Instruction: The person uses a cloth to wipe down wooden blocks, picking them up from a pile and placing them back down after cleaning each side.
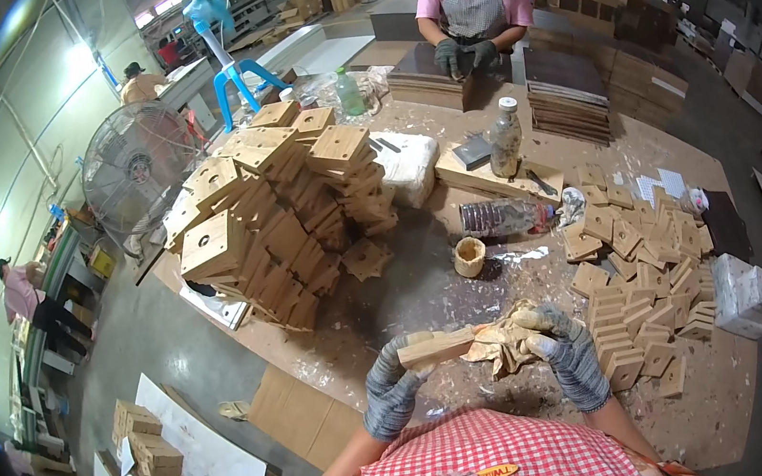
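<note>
One oblong wooden block point(436, 348) is held over the near part of the tabletop point(409, 306), at the centre of the clock, twelve lying straight ahead of the person. The left hand point(391, 386), in a grey knitted glove, grips the block's nine o'clock end, while the right hand point(566, 348), gloved alike, clutches a crumpled tan cloth point(502, 341) at its three o'clock end. At twelve stands a small stained cup point(469, 258); just beyond it, a clear plastic bottle point(499, 219) lies on its side. Farther off, toward half past twelve, a white-capped bottle point(505, 140) stands upright. Between ten and eleven rises a tall, uneven heap of larger wooden pieces point(267, 214), with a green bottle point(350, 94) behind it at eleven. Small wooden blocks point(643, 290) lie piled from two to three o'clock, a white wrapped bundle point(748, 297) just beside them at three. Across the tabletop at twelve, a co-worker's gloved hands point(449, 58) touch dark brown panels point(420, 77).
</note>
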Available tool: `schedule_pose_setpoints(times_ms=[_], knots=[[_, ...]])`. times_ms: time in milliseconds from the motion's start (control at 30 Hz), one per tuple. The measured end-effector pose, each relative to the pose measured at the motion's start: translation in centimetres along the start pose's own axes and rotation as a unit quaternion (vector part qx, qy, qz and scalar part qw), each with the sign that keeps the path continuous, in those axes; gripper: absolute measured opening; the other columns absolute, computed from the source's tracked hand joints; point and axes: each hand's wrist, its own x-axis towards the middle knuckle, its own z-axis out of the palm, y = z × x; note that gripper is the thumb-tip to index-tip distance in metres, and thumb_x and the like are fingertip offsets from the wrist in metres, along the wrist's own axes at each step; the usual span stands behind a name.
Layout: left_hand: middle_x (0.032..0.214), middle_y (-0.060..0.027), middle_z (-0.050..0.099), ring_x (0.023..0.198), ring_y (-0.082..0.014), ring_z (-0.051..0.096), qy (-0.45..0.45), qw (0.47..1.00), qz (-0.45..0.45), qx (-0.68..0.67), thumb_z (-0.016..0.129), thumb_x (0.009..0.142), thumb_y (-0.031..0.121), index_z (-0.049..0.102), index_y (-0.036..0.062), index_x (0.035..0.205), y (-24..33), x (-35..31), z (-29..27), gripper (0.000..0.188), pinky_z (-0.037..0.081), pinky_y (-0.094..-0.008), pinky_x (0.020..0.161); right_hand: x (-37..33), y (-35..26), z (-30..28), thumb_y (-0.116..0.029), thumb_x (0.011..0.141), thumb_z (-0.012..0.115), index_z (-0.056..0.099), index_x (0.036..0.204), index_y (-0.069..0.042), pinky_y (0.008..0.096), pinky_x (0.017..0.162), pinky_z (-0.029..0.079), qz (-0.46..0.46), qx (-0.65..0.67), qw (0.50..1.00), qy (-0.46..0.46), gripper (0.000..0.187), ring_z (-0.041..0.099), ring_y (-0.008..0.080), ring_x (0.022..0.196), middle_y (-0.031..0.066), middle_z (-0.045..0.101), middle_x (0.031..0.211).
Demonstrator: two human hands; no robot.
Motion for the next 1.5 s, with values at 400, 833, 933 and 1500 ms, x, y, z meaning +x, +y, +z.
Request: schedule_pose_setpoints(times_ms=[400,833,933,1500], knots=[[0.111,-0.0094,0.061,0.103,-0.0182,0.056,-0.020,0.999,-0.010,0.029,0.066,0.081,0.005,0.054,0.0050,0.112,2.3,-0.2,2.0,0.033,0.045,-0.0299,0.088,-0.5,-1.0,0.6,-0.008,0.081,0.065,0.063,0.106,-0.002,0.0236,0.072,0.051,-0.094,-0.058,0.994,0.000,0.026,0.057,0.0129,0.088,0.0047,0.055,0.098],[0.112,-0.0124,0.061,0.102,-0.0186,0.057,-0.003,1.000,-0.023,0.008,0.067,0.080,0.005,0.054,0.0036,0.111,1.8,0.1,2.0,0.034,0.045,-0.0311,0.089,0.0,-0.6,0.5,-0.010,0.081,0.066,0.064,0.104,-0.004,0.0280,0.082,0.046,-0.101,-0.064,0.992,0.026,0.025,0.056,0.0151,0.091,0.0047,0.057,0.097],[0.111,-0.0123,0.061,0.102,-0.0185,0.057,-0.002,1.000,-0.027,0.004,0.068,0.080,0.005,0.054,0.0032,0.111,2.2,0.4,2.3,0.034,0.045,-0.0312,0.089,-0.1,-0.7,0.0,-0.012,0.080,0.066,0.064,0.104,-0.004,0.0283,0.081,0.046,-0.116,-0.091,0.989,0.010,0.025,0.055,0.0153,0.091,0.0047,0.057,0.097],[0.123,-0.0128,0.054,0.112,-0.0205,0.053,-0.074,0.997,-0.035,-0.016,0.064,0.084,0.007,0.050,0.0031,0.122,1.8,0.2,1.6,0.040,0.043,-0.0327,0.097,0.2,-0.6,-0.1,-0.012,0.081,0.065,0.064,0.106,-0.003,0.0268,0.085,0.045,-0.095,-0.126,0.987,0.026,0.027,0.056,0.0150,0.094,0.0046,0.060,0.099]])
